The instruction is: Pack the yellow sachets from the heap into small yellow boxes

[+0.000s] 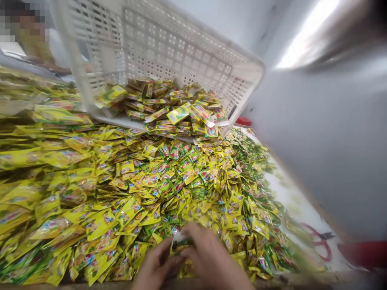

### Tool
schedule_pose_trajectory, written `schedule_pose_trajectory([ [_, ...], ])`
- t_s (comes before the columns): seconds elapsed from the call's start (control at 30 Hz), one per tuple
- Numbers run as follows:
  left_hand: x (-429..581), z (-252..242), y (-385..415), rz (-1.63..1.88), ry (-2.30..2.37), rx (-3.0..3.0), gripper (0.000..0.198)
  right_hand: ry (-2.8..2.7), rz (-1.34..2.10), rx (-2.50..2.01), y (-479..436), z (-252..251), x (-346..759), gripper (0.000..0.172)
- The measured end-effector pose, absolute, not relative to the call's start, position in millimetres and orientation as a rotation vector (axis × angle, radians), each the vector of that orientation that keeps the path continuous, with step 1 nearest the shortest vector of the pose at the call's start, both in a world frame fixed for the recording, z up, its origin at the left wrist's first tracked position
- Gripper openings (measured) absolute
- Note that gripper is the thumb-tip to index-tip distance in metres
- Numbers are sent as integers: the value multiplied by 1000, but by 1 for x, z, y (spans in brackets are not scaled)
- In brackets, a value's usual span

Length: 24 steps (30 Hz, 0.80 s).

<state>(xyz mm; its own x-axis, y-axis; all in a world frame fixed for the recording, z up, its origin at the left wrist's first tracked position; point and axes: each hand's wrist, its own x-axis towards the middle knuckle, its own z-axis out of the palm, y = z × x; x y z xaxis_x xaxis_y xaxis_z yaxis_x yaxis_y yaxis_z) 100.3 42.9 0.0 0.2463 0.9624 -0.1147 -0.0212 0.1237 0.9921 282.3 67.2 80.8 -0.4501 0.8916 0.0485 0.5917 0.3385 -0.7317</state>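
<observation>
At the bottom middle, my left hand [159,262] and my right hand [205,251] come together over a heap of small yellow and green packets [130,209]. The fingers of both are curled in around a small, partly whitish thing [177,238]. Blur and the fingers hide most of it, so its kind cannot be made out. Packets lie close around both hands. Beyond the heap, a white plastic crate [187,40] lies tilted with its opening toward me. Inside it are many small yellow-green cardboard boxes [178,112], some with white flaps standing out.
Red-handled scissors [323,245] lie on the white tabletop [290,197] at the right, beside a red object [363,253]. Another red item [243,121] sits behind the crate's right corner. A grey wall [326,153] borders the right side. Another person [36,40] is at the far left.
</observation>
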Motion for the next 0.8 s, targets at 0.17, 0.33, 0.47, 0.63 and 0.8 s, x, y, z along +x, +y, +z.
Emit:
schedule_pose_trajectory([
  [0.17, 98, 6, 40, 972, 1073, 1173, 34, -2022, 718, -1270, 66, 65, 272, 18],
  [0.33, 95, 12, 39, 901, 1086, 1215, 33, -2048, 885, -1096, 56, 64, 283, 16],
  [0.47, 88, 13, 37, 872, 1148, 1162, 36, -1503, 1147, -1245, 48, 44, 290, 16],
  [0.63, 86, 20, 43, 786, 1076, 1124, 31, -1183, 1559, -1176, 45, 14, 271, 30],
  [0.8, 81, 22, 52, 981, 1317, 1293, 23, -1389, 1265, -1075, 56, 27, 266, 19],
])
